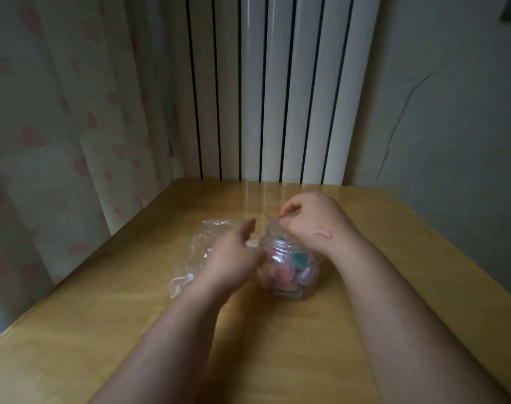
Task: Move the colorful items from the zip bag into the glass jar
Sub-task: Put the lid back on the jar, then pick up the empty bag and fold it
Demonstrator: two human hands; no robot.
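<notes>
The jar (289, 269) stands mid-table (277, 345), packed with light colorful items (279, 272); the limp bag (201, 246) lies just left. The right hand (309, 220) curls over the mouth, its grip unclear. The left hand (233, 255) hangs relaxed alongside. Glass looks slick and breakable: hold the body.

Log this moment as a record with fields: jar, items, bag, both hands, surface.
jar: glass jar, upright, no lid on, on wooden table
items: colorful items fill much of the jar
bag: zip bag lies flat left of jar, looks nearly empty
left hand: beside jar neck, above bag, finger extended, blurred
right hand: over jar mouth, fingers curled; any held item not discernible
</notes>
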